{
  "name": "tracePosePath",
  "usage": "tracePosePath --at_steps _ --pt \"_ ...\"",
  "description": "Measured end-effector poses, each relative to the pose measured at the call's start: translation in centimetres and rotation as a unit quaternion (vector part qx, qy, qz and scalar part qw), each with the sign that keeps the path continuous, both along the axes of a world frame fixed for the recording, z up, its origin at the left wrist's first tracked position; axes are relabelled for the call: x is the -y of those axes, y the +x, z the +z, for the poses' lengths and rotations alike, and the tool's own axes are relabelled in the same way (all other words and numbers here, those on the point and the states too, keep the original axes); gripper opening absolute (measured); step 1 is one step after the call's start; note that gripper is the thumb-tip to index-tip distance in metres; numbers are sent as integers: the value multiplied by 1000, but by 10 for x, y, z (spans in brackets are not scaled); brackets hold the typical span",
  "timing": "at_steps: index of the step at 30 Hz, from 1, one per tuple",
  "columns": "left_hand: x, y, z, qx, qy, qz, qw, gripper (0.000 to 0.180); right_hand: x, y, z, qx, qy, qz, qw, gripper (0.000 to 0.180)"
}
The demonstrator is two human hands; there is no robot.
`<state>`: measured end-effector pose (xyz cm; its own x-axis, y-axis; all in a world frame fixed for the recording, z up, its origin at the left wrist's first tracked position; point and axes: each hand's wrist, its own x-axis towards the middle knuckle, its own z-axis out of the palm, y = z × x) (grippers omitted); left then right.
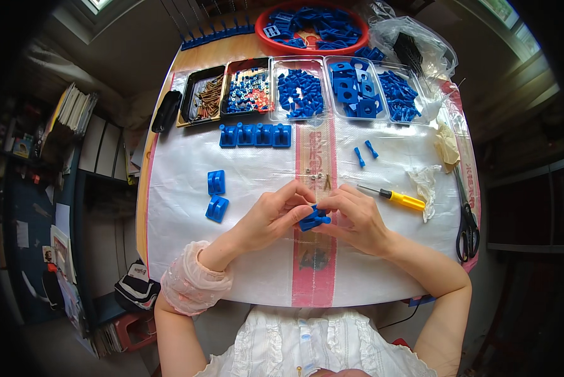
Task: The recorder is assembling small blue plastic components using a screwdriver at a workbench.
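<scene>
On the table (pixel 169 264), the hands (pixel 276 213) (pixel 354 217) meet at the middle over a clip (pixel 313 220). Left of them lie two blocks (pixel 216 193); right, a screwdriver (pixel 395 198), then scissors (pixel 467 220). Behind run five trays (pixel 307 91), a bowl (pixel 313 28) beyond

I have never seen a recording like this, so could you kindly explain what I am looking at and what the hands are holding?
There is no machine here: one picture, from a wide camera worn on a person's head, looking down, which is why straight edges bend. The left hand and right hand come in from below and together hold a small blue plastic part in a fingertip grip. They work over a table with a white cover. At the far edge stands a row of trays with screws and blue pieces, and behind it a red bowl of more. Nearer lie two blue blocks, a yellow-handled screwdriver and, at the right edge, black scissors.
</scene>
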<state>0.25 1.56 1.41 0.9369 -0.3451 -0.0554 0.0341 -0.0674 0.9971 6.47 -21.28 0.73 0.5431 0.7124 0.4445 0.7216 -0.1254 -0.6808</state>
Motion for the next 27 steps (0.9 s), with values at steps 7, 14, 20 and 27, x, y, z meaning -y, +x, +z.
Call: tracePosePath --at_steps 7,14,20,27 --pt "-2 10 1 162 211 167 949 4 2 -1 -3 26 0 13 1000 34" --pt "2 15 2 261 375 158 876 8 5 -1 -11 83 9 46 995 38" --pt "13 39 1 281 414 161 851 8 4 -1 -10 84 21 49 995 38" --pt "15 46 -10 298 446 158 829 7 3 -1 -10 84 18 40 996 37"
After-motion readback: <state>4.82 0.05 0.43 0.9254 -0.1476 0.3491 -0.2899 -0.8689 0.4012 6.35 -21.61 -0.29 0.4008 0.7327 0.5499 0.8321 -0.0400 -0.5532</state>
